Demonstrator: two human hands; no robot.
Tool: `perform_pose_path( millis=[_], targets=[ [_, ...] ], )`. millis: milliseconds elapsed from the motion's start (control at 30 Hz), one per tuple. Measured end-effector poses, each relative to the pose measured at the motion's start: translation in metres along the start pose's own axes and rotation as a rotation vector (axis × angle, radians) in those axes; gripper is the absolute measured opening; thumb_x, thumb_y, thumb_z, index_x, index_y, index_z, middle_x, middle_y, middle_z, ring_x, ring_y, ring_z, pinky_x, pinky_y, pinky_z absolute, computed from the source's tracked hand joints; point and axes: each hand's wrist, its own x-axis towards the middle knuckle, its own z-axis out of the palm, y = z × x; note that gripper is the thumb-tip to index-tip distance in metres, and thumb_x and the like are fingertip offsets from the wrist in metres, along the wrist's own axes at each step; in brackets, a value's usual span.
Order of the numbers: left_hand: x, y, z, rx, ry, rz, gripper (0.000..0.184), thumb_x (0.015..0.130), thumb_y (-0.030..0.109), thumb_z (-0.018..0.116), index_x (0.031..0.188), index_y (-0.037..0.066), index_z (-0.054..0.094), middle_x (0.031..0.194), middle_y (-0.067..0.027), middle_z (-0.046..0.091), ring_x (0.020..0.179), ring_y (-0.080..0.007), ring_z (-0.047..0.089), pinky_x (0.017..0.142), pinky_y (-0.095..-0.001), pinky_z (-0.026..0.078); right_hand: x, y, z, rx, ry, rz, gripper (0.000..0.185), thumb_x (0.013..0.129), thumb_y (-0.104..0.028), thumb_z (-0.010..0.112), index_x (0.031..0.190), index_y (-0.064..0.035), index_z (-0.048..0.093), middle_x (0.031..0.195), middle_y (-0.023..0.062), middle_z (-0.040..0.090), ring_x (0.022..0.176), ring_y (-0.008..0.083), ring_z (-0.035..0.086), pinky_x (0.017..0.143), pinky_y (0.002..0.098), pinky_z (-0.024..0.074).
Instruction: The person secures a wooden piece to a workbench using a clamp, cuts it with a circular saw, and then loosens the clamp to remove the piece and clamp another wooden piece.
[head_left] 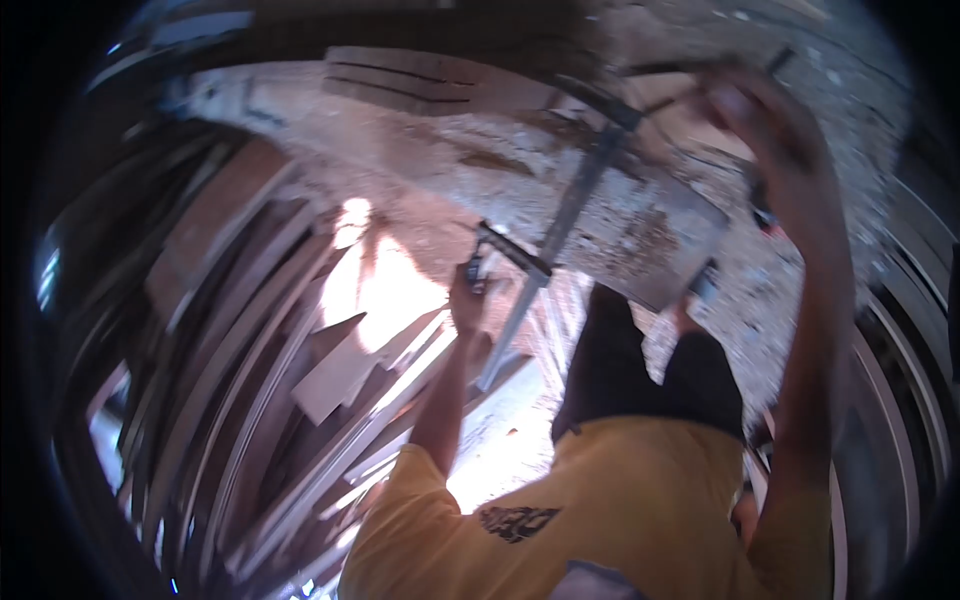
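Observation:
A long metal bar clamp [575, 205] lies slantwise across a dusty wooden workbench plank [650, 235]; its lower end sticks out past the near edge. My left hand [467, 303] is closed round the handle at the end of the clamp's sliding arm. Higher up on the right, my right hand [745, 110] is smeared by motion beside a pale piece of wood [680, 110] and thin dark rods. Whether its fingers hold anything cannot be made out. A board with dark grooves [400, 82] rests on the far left part of the bench.
Many long boards and strips [250, 370] lean or lie stacked on the left. Short offcuts [345, 375] sit near a bright sunlit patch. The ground [760, 310] is littered with shavings, and more curved-looking strips [890, 390] stand on the right.

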Motion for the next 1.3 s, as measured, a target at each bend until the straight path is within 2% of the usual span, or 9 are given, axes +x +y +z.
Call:
perform_pose_path(
  millis=[100, 267, 433, 600, 733, 967, 1067, 1200, 1300],
  targets=[
    [-0.005, -0.012, 0.025, 0.227, 0.195, -0.077, 0.042, 0.084, 0.029, 0.086, 0.103, 0.004, 0.059, 0.089, -0.0159, 0.069, 0.081, -0.0310, 0.067, 0.072, -0.0454, 0.051, -0.119, 0.121, -0.060, -0.198, 0.148, 0.357, 0.041, 0.104, -0.028, 0.057, 0.132, 0.0003, 0.064, 0.138, 0.0170, 0.061, 0.126, 0.0266, 0.061, 0.105, 0.0384, 0.0478],
    [0.009, -0.004, 0.032, 0.404, 0.394, -0.162, 0.046, 0.085, 0.053, 0.077, 0.084, 0.008, 0.070, 0.074, -0.0185, 0.071, 0.072, -0.0419, 0.071, 0.064, -0.0525, 0.053, -0.381, 0.372, -0.123, -0.337, 0.258, 0.518, 0.037, 0.107, -0.026, 0.053, 0.125, 0.0042, 0.063, 0.114, 0.0155, 0.063, 0.107, 0.0254, 0.061, 0.093, 0.0372, 0.0485],
    [0.020, -0.035, 0.019, 0.332, 0.261, -0.098, 0.031, 0.090, 0.036, 0.075, 0.084, 0.006, 0.071, 0.069, -0.0158, 0.070, 0.063, -0.0352, 0.069, 0.060, -0.0477, 0.052, -0.590, 0.490, -0.134, -0.060, 0.298, 1.059, 0.038, 0.107, -0.036, 0.056, 0.119, -0.0003, 0.062, 0.106, 0.0159, 0.067, 0.090, 0.0247, 0.070, 0.078, 0.0385, 0.0590],
    [0.050, -0.018, -0.029, -0.350, -0.688, -0.600, 0.032, 0.090, 0.017, 0.077, 0.075, 0.015, 0.049, 0.056, 0.0082, 0.039, 0.045, -0.0031, 0.034, 0.042, -0.0247, 0.021, -0.604, 0.505, -0.118, 0.034, 0.294, 1.015, 0.037, 0.106, -0.034, 0.056, 0.119, 0.0001, 0.062, 0.103, 0.0144, 0.068, 0.091, 0.0241, 0.069, 0.077, 0.0371, 0.0586],
    [0.052, -0.011, -0.032, -0.461, -0.766, -0.633, 0.026, 0.086, 0.014, 0.078, 0.080, 0.014, 0.053, 0.059, 0.0074, 0.040, 0.047, -0.0040, 0.032, 0.045, -0.0242, 0.023, -0.450, 0.409, -0.103, -0.050, 0.303, 0.689, 0.030, 0.105, -0.023, 0.057, 0.122, 0.0015, 0.061, 0.110, 0.0101, 0.067, 0.103, 0.0181, 0.065, 0.088, 0.0354, 0.0550],
    [-0.014, -0.005, 0.028, 0.292, 0.330, 0.095, 0.044, 0.085, 0.022, 0.082, 0.115, 0.008, 0.054, 0.109, -0.0158, 0.067, 0.099, -0.0352, 0.068, 0.079, -0.0481, 0.054, -0.155, 0.109, -0.024, -0.411, 0.172, 0.017, 0.029, 0.098, -0.012, 0.065, 0.125, -0.0012, 0.065, 0.127, 0.0122, 0.067, 0.122, 0.0248, 0.063, 0.105, 0.0378, 0.0492],
    [0.010, 0.013, 0.015, 0.368, 0.151, -0.332, 0.035, 0.083, 0.039, 0.081, 0.097, 0.010, 0.068, 0.087, -0.0166, 0.073, 0.086, -0.0411, 0.071, 0.071, -0.0520, 0.054, -0.063, -0.035, 0.043, -0.349, 0.099, -0.020, 0.054, 0.086, -0.021, 0.081, 0.134, -0.0060, 0.062, 0.128, 0.0150, 0.067, 0.122, 0.0277, 0.064, 0.106, 0.0410, 0.0480],
    [0.037, -0.073, 0.024, 0.100, -0.028, 0.109, 0.032, 0.086, 0.033, 0.077, 0.075, 0.006, 0.064, 0.062, -0.0131, 0.065, 0.055, -0.0310, 0.064, 0.054, -0.0441, 0.048, 0.018, -0.140, 0.111, -0.537, 0.034, -0.238, 0.067, 0.080, -0.032, 0.086, 0.135, -0.0052, 0.060, 0.124, 0.0171, 0.068, 0.116, 0.0295, 0.067, 0.099, 0.0415, 0.0525],
    [0.076, -0.039, -0.039, -0.436, -1.033, -0.514, 0.034, 0.086, 0.022, 0.078, 0.066, 0.014, 0.052, 0.054, 0.0043, 0.043, 0.046, -0.0086, 0.040, 0.045, -0.0287, 0.029, 0.054, -0.162, 0.137, -0.765, -0.033, -0.204, 0.062, 0.079, -0.031, 0.086, 0.130, -0.0049, 0.063, 0.117, 0.0167, 0.070, 0.107, 0.0298, 0.070, 0.092, 0.0416, 0.0558]
  ],
)
